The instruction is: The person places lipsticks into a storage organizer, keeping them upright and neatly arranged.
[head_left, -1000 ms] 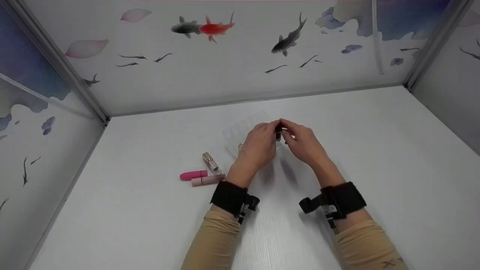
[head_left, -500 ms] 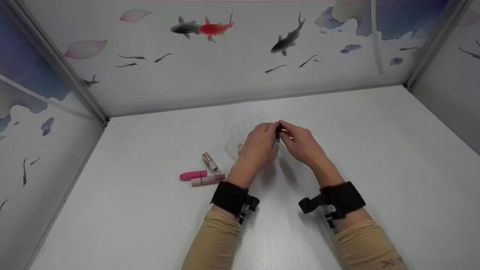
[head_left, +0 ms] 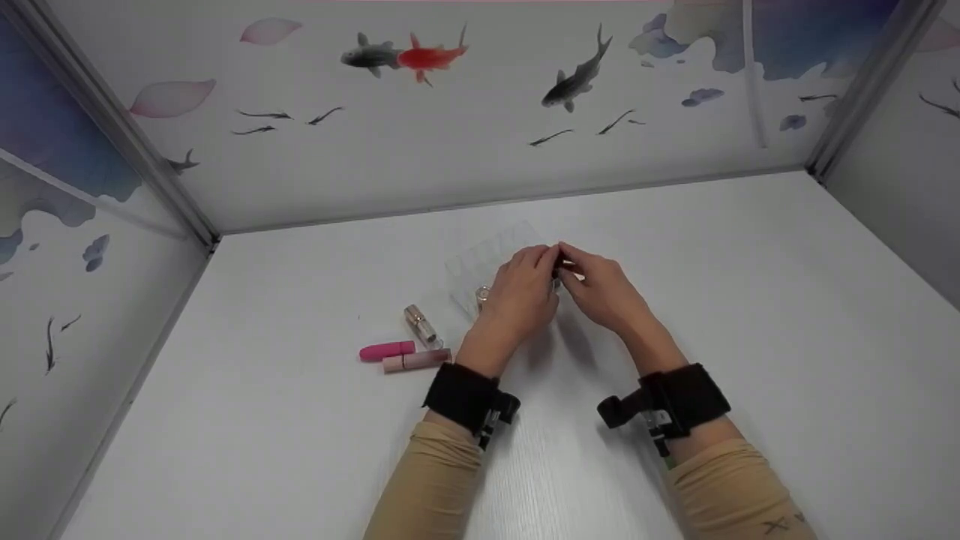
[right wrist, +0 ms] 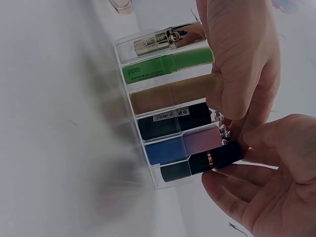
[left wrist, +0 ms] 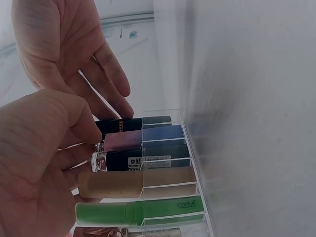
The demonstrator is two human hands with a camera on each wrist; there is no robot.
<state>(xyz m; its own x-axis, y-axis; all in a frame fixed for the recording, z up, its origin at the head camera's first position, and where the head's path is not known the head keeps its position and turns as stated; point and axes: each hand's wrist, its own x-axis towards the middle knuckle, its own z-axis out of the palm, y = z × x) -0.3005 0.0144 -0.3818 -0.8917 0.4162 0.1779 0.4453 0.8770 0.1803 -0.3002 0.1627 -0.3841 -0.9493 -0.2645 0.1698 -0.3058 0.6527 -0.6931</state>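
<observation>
A clear acrylic lipstick holder (right wrist: 118, 49) stands on the table with several tubes upright in its slots. In the end slot is a black lipstick (right wrist: 224, 155) with a gold band. My right hand (head_left: 604, 292) pinches this lipstick near its top, thumb on one side and fingers on the other. My left hand (head_left: 517, 292) bends over the holder, its fingertips close to the same lipstick's top and its thumb by the neighbouring pink-and-blue tube (left wrist: 123, 140). Whether the left fingers grip anything I cannot tell. Beyond that tube stand a black labelled tube (left wrist: 128, 160), a tan tube (left wrist: 111, 183) and a green tube (left wrist: 103, 213).
On the table, left of my left wrist, lie a gold-and-clear lipstick (head_left: 420, 324), a bright pink tube (head_left: 387, 351) and a pale pink lip gloss (head_left: 412, 361). A gold-and-clear tube (right wrist: 148, 44) occupies the holder's other end. White fish-printed panels (head_left: 480, 150) border the table.
The black lipstick sits slightly lower, and both hands' fingertips have come down a little with it. The loose tubes on the table have stayed put.
</observation>
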